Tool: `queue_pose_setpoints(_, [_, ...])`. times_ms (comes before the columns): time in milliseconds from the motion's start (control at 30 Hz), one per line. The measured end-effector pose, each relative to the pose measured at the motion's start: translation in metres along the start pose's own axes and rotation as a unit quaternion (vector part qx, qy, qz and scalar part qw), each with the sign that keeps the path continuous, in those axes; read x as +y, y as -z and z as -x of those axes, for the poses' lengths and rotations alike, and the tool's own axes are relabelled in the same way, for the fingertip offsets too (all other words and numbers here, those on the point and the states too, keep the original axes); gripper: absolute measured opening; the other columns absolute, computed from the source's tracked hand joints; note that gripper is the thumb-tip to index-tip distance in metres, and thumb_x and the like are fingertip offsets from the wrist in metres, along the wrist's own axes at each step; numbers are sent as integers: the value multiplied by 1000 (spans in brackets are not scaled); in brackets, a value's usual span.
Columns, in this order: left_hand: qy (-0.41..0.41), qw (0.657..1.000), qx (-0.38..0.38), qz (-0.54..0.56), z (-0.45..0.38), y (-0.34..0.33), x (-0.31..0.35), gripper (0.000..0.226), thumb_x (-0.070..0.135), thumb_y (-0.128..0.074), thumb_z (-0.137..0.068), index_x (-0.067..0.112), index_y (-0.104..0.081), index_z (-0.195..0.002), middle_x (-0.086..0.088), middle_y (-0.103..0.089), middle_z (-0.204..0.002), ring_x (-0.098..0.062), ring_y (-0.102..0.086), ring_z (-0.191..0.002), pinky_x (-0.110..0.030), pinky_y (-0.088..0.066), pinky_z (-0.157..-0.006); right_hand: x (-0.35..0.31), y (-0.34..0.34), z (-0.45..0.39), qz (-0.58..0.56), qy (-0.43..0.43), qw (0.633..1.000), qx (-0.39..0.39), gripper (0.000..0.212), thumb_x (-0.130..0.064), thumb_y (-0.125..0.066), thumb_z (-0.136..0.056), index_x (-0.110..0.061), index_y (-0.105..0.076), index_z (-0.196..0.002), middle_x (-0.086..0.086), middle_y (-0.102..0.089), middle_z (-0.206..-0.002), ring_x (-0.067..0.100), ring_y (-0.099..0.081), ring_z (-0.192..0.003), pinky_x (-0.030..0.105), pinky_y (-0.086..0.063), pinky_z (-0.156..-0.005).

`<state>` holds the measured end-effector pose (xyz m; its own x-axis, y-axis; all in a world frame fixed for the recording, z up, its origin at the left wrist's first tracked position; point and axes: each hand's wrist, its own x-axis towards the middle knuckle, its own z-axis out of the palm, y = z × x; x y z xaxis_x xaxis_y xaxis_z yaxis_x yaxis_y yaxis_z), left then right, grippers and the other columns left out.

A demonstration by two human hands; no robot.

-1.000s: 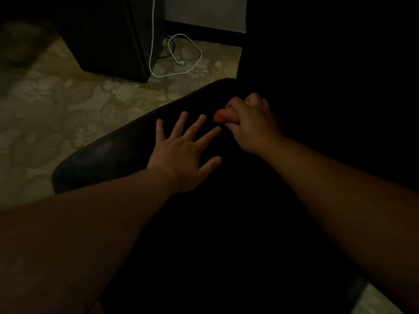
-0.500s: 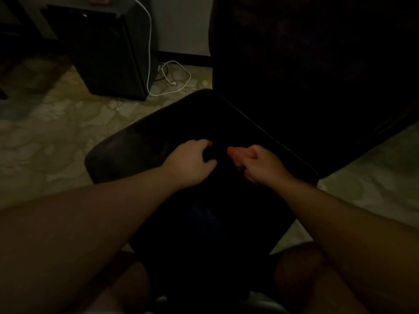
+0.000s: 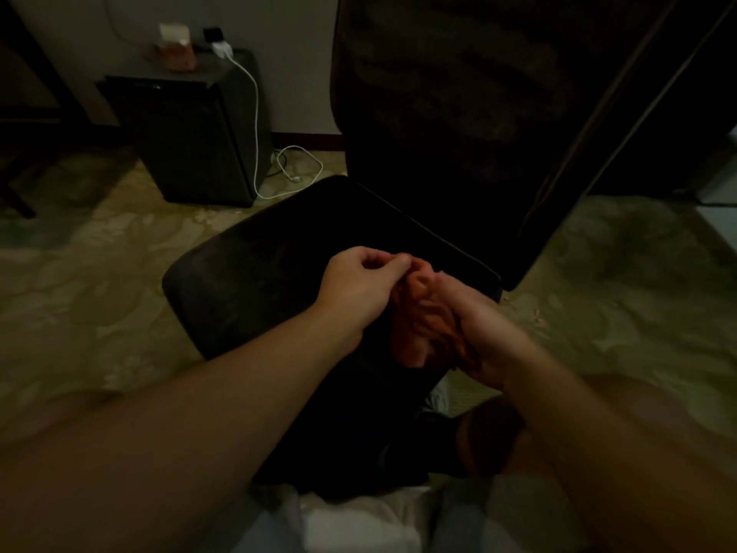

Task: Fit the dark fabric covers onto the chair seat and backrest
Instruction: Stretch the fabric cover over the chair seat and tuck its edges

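Note:
The dark chair seat (image 3: 255,273) lies in front of me, with the tall dark backrest (image 3: 458,113) rising behind it. Both hands meet over the seat's right half. My right hand (image 3: 482,333) is curled around a reddish-orange piece (image 3: 414,313); what it is, I cannot tell. My left hand (image 3: 359,285) pinches that piece's upper end with thumb and fingertips. Dark fabric (image 3: 343,425) hangs over the seat's near edge toward my legs; its edges are lost in the dim light.
A black cabinet (image 3: 191,145) stands at the back left with a tissue box (image 3: 175,49) and a charger on top. A white cable (image 3: 255,125) runs down it and loops on the patterned carpet (image 3: 79,293). Dark furniture fills the far right.
The view has pulled back and up from the seat. My left hand went from flat on the seat to pinching, and both hands drew together around the reddish-orange piece.

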<state>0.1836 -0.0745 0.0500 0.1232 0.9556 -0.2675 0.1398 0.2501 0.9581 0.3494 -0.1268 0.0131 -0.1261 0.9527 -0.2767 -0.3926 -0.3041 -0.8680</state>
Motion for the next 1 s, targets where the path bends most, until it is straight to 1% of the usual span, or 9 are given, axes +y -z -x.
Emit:
queue_pose_setpoints(233, [-23,999,-21,-42,9,-5,4,20,35,-75,-99,15,-77,-104,-9,-81,-94,-28,-79,-89,-48,-65,-85,5,8,1,156,42,985,67,21,-47,-70,-94,-28,-79,-94,7,-77,-96,23,-73,-91,42,-56,-84])
queue_pose_setpoints(333, [-42,997,7,-70,9,-8,7,23,37,-76,-97,14,-75,-102,-4,-79,-93,-18,-77,-87,-35,-63,-77,7,8,-4,133,36,986,90,33,-53,-61,-97,-27,-77,-107,10,-77,-105,26,-73,-101,46,-58,-91])
queue_pose_setpoints(433, [-71,991,-5,-112,6,-8,12,22,36,-73,-99,16,-75,-105,0,-76,-97,-13,-73,-90,-29,-59,-78,6,7,-5,199,66,976,66,20,-38,-65,-98,-29,-71,-115,-5,-76,-100,16,-73,-94,32,-57,-75])
queue_pose_setpoints(567, [-42,998,-4,-39,-10,-8,8,17,32,-68,-103,17,-74,-107,-6,-76,-103,-25,-75,-100,-47,-62,-92,-1,11,-22,179,74,964,182,28,-10,-58,-87,-20,-80,-100,20,-77,-100,34,-73,-87,46,-56,-76])
queue_pose_setpoints(667, [9,998,9,64,-17,-21,1,19,27,-65,-105,10,-72,-112,-13,-77,-106,-33,-75,-106,-47,-62,-92,-3,15,-30,67,64,978,185,41,-26,-64,-82,-3,-76,-114,33,-69,-122,31,-72,-105,46,-55,-94])
queue_pose_setpoints(767, [65,986,47,149,-26,-32,0,22,30,-71,-102,11,-74,-111,-10,-81,-101,-29,-78,-99,-43,-64,-87,2,11,-29,0,51,993,104,46,-48,-69,-96,-19,-71,-133,13,-72,-132,27,-69,-125,53,-52,-109])
queue_pose_setpoints(833, [74,984,55,154,-31,-34,3,24,31,-75,-99,11,-74,-112,-10,-81,-102,-27,-79,-98,-44,-65,-89,3,4,-25,106,69,988,88,33,-35,-74,-97,-42,-68,-128,-5,-74,-128,10,-71,-116,40,-61,-97])
queue_pose_setpoints(900, [49,994,51,81,-37,-33,5,22,31,-76,-98,14,-73,-111,-7,-79,-103,-24,-77,-99,-43,-64,-90,11,2,-26,185,80,975,88,56,-21,-85,-87,-54,-58,-124,-16,-71,-123,-3,-71,-107,28,-63,-82])
queue_pose_setpoints(1000, [-22,998,51,-34,-45,-25,6,19,28,-76,-98,14,-72,-109,-4,-76,-103,-19,-74,-98,-40,-62,-89,8,0,-35,113,58,976,177,30,-12,-75,-92,-35,-72,-111,-8,-79,-96,12,-77,-87,31,-63,-70])
